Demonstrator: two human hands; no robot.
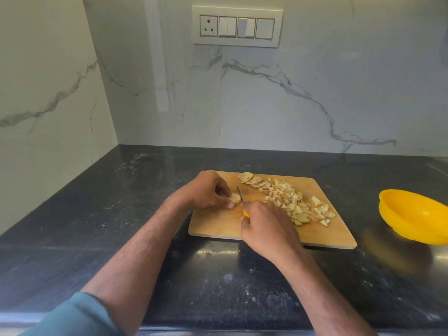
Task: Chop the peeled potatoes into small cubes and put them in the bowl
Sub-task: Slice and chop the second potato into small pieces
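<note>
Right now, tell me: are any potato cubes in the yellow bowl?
No, the yellow bowl shows none inside; the potato cubes lie on the cutting board.

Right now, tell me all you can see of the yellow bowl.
The yellow bowl looks like smooth plastic, round and shallow with a rolled rim. It sits upright on the dark countertop, right of the wooden cutting board and apart from it. The visible inside holds no potato. Neither hand touches it; the frame edge crops its right side.

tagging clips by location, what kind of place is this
Most likely a home kitchen: a dark stone counter with a wooden chopping board of cut potato, marble-look wall tiles and a switch panel.
</note>
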